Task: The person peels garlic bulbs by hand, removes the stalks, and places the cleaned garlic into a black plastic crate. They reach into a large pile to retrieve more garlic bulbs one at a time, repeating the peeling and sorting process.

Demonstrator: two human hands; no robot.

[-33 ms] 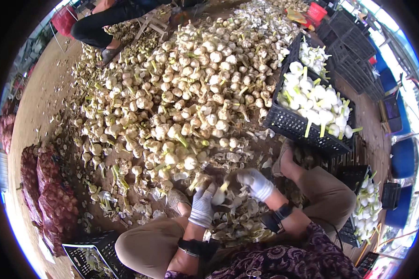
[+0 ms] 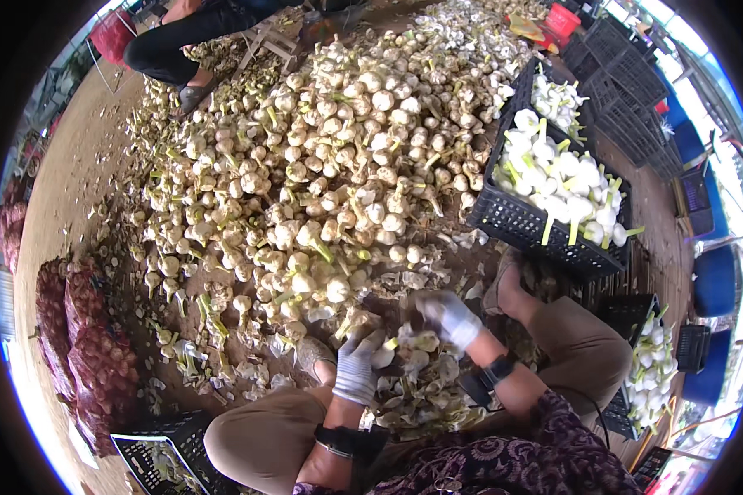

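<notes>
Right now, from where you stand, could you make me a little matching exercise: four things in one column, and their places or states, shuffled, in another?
Things:
1. Pale bulb
2. Large mesh sacks
3. Black crate beside the garlic heap
4. Bucket

Places or states:
A. Heaped with white bulbs
B. Red, near the top right of the view
C. In the grip of the gloved left hand
D. On the ground at the left, stuffed full

Right pairs: 1-C, 2-D, 3-A, 4-B.
</notes>
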